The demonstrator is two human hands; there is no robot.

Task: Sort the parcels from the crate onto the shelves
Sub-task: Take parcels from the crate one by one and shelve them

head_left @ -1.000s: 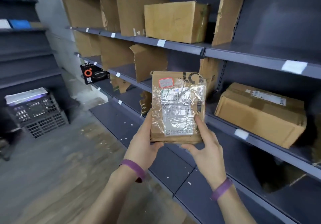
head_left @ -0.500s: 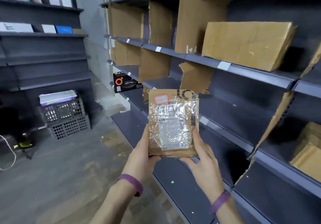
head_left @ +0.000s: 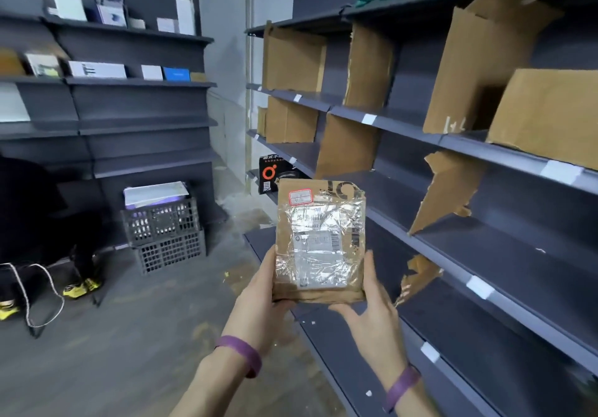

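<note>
Two grips: both are on one parcel (head_left: 318, 241), held upright in the air in front of the right-hand shelves (head_left: 485, 254), label side to the camera.
Left grip (head_left: 262, 296): the thumb lies along the parcel's left edge and the fingers curl behind, clamping it.
Parcel: a flat brown packet with crinkled tape over a white label and a red-edged sticker (head_left: 300, 197) near the top. It looks thin and floppy, so I'd judge it bends if pinched by one corner.
Right grip (head_left: 372, 313): the thumb runs up the right edge and the fingers cup the bottom, clasping it too.
Step in hand: checking the label and picking a bay, I'd say. It's not yet on any shelf.
Doing it well: support both sides, match the sticker to a white shelf tag (head_left: 480, 287), then slide it in flat between dividers.
Far-left shelving (head_left: 142, 115): dark, carrying white and blue boxes.
Crate (head_left: 160, 222): black, stacked on another against the back wall, white items on top, well apart from the parcel.
Floor (head_left: 129, 335): grey and scuffed, with scattered scraps.
Right shelves: dark boards, torn cardboard dividers (head_left: 346, 151), and a brown box (head_left: 550, 115) at upper right.
</note>
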